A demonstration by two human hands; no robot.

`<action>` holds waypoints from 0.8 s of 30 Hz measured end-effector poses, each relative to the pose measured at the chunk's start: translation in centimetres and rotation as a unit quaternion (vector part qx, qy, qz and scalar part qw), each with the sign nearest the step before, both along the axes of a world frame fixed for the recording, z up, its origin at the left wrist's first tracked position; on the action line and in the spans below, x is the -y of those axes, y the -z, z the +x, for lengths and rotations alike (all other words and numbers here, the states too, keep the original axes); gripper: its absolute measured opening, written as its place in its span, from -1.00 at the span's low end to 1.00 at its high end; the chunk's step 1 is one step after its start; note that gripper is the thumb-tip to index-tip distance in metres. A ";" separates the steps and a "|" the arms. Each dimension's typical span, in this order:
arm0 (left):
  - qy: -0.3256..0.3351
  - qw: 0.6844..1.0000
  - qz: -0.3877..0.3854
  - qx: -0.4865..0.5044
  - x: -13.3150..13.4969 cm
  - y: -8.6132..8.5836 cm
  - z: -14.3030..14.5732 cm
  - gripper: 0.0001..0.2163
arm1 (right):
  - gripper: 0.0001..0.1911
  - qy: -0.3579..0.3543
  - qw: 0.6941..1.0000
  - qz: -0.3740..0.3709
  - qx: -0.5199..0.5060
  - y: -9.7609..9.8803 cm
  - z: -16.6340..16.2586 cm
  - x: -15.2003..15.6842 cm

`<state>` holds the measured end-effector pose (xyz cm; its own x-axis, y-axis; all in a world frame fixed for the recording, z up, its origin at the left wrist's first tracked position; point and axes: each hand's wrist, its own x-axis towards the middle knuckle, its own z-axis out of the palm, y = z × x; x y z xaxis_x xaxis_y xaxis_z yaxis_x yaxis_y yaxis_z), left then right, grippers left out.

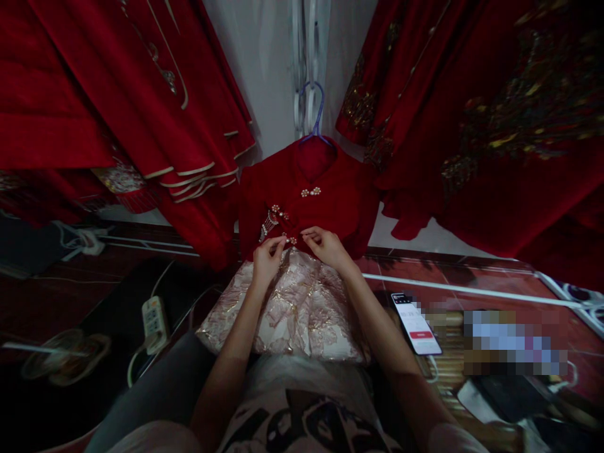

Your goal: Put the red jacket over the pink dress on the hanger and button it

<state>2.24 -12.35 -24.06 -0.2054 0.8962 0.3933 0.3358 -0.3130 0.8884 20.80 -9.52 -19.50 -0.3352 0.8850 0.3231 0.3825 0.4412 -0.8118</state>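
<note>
A red garment top (342, 201) with a stand collar hangs in front of me on a blue hanger (318, 110). Below its waist spreads a pale pink brocade skirt (302, 302) with gold threads, lying towards my lap. At the waist is a beaded clasp (291, 241); another beaded clasp (310, 192) sits at the chest, and a beaded tassel (270, 220) hangs at the left. My left hand (270, 255) pinches at the left end of the waist clasp. Just right of it, my right hand (325, 245) has thumb and forefinger together against the red cloth; what they hold is hidden.
Red garments (155, 94) hang at the left, and more embroidered red ones (472, 126) at the right. A power strip (155, 324) lies at the left. At the right, a phone (415, 324) with a cable rests on a slatted surface (448, 371). A white rail (462, 289) runs behind.
</note>
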 end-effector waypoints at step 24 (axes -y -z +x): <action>-0.092 0.996 -0.008 0.000 0.2 -0.4 1.0 -0.82 | -0.83 -0.045 0.996 -0.048 -0.057 2.2 -1.8 -0.3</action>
<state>3.22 -12.59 -23.70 -0.3659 0.8501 0.3789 0.3863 -0.2316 0.8928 19.00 -9.21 -21.70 -0.3805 0.8818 0.2785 0.2484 0.3876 -0.8877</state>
